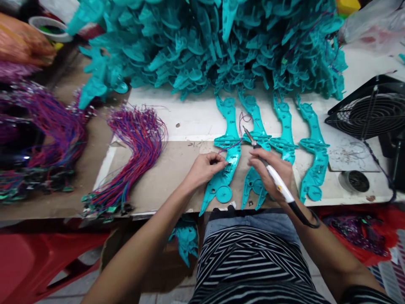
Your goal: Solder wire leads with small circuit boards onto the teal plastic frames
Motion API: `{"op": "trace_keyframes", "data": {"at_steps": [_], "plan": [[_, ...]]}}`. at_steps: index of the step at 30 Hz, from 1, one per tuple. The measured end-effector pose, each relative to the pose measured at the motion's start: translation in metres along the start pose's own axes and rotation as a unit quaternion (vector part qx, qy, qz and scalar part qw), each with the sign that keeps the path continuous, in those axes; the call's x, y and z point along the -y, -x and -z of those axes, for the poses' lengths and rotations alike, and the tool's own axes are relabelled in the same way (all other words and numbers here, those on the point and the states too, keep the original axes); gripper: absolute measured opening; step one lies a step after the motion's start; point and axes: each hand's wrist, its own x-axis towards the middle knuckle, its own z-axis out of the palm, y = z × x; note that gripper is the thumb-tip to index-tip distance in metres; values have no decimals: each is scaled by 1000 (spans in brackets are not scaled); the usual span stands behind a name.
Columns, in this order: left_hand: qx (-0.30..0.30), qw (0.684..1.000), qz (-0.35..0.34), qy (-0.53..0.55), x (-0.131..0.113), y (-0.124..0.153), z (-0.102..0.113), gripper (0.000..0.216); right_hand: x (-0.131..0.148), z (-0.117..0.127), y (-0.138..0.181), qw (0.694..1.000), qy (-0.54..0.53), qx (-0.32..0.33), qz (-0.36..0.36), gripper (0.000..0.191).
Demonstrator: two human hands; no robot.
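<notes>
My right hand (272,172) is wrapped round the white-and-black handle of a soldering iron (280,185), whose metal tip points up and away over the table. With thumb and fingers pinched, my left hand (207,167) rests at the middle of the leftmost teal plastic part (233,158). A small dark piece shows by its fingertips, but what they grip is too small to make out. Thin red and blue wires (241,126) run loosely between this part and the second teal part (257,116). A third teal part (284,122) and a fourth teal part (314,147) lie to the right.
A large heap of teal parts (202,46) fills the back. Left lie a bundle of red and blue wires (142,143) and more wire bundles (57,126). A black fan (368,109) and a small round tin (354,181) stand right. A red stool (41,257) is below left.
</notes>
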Motion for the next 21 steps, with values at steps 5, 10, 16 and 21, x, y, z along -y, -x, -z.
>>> {"op": "trace_keyframes", "data": {"at_steps": [5,10,16,21], "plan": [[3,1000,-19,-11,3,-1,1,13,-3,-28,-35,998,9,57,32,31],[11,998,-48,-37,6,-3,1,12,-12,-51,-48,997,11,69,43,35],[-36,983,-128,-128,9,1,6,16,-5,-50,-43,995,18,65,67,30],[-150,907,-309,-245,0,23,10,25,6,-42,-21,995,9,56,77,28]]}}
